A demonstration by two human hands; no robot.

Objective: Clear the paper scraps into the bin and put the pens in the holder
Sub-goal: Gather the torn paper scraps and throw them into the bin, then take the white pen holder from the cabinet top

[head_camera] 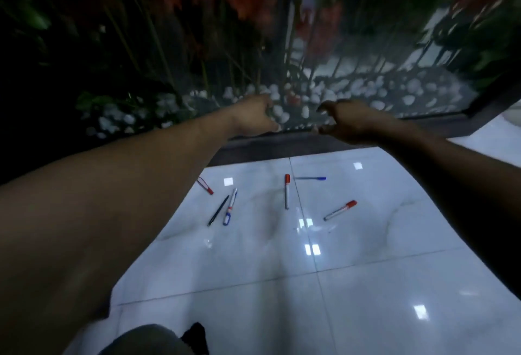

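Observation:
Several pens lie scattered on the glossy white tiled floor (366, 264): a red-capped marker (287, 191) in the middle, a thin blue pen (310, 178) beside it, another red-capped marker (340, 210) to the right, a blue-and-white marker (230, 207) and a dark pen (218, 211) to the left, and a red-tipped pen (205, 185) partly behind my left forearm. Both arms stretch forward above them. My left hand (255, 115) and my right hand (346, 120) hover with loosely curled fingers, holding nothing. No paper scraps, bin or holder are visible.
A dark raised kerb (253, 147) runs across just beyond the pens, edging a planter bed of white pebbles (352, 89) and dark green and red plants (169, 16). My knee (146, 340) shows at the bottom edge.

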